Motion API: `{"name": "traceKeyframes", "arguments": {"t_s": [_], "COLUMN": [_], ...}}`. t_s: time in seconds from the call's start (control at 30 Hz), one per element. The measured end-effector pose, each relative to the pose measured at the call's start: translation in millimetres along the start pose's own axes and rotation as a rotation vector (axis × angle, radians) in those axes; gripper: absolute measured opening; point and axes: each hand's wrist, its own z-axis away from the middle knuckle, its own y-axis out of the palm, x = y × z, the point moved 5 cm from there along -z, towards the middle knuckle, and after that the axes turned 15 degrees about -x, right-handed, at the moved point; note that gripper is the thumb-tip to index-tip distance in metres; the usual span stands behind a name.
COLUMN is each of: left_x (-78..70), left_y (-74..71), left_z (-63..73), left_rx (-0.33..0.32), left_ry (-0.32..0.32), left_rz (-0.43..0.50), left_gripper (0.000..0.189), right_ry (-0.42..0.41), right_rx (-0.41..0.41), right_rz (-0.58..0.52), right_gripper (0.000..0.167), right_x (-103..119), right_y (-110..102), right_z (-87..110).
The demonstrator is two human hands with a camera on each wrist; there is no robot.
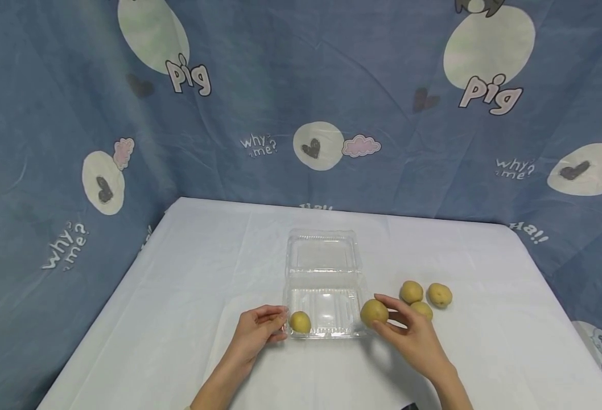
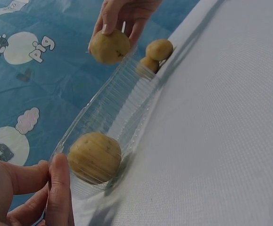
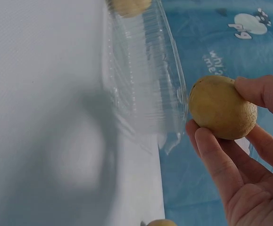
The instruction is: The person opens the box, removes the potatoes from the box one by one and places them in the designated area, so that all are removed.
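A clear plastic clamshell box (image 1: pixel 326 307) lies on the white table with its lid (image 1: pixel 322 253) folded back, away from me. One potato (image 1: pixel 300 322) sits in the box's near left corner, seen through the wall in the left wrist view. My left hand (image 1: pixel 260 330) pinches the left rim of the box between thumb and fingers. My right hand (image 1: pixel 408 330) grips another potato (image 3: pixel 222 107) with thumb and fingertips, raised beside the right rim of the box. In the left wrist view this held potato (image 2: pixel 110 46) appears above the box's far end.
To the right of the box, three potatoes lie close together: a left one (image 1: pixel 411 291), a right one (image 1: pixel 440 295) and a near one (image 1: pixel 422 310) partly behind my right hand. A blue printed curtain (image 1: pixel 301 85) hangs behind and beside the white table (image 1: pixel 198 273).
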Motion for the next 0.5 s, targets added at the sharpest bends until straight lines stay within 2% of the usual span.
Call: {"name": "traceKeyframes", "arguments": {"t_s": [0.5], "left_x": [1.1], "left_y": [0.4], "left_z": [-1.3], "left_rx": [-0.005], "left_ry": [-0.001], "left_rz": [-0.015], "left_gripper": [0.033], "right_ry": [-0.049], "right_rx": [-0.067], "right_rz": [0.019], "right_gripper": [0.044], "right_x": [-2.6], "right_y": [-15.7], "right_z": [12.8]}}
